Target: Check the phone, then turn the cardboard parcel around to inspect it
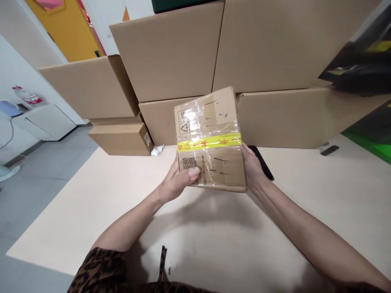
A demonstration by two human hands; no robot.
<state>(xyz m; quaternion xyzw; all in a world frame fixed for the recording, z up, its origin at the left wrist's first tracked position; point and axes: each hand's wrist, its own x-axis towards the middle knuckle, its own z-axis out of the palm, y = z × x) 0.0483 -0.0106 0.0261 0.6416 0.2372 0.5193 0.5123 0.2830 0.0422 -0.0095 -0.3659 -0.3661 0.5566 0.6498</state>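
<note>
Small taped box held in both hands above the table.

Left hand (177, 183) grips the box (210, 140) at its near left edge, thumb across the front by the printed code; right hand (252, 167) clasps the right side. Yellow tape (210, 141) bands the box. Pale table (91, 203) below; dark phone (265, 165) just behind; big cartons (171, 53) stacked beyond.

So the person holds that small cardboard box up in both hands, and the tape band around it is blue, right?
Not quite: the head view shows the tape band is yellow with red print. The small cardboard box is indeed held by the left hand and right hand.
</note>
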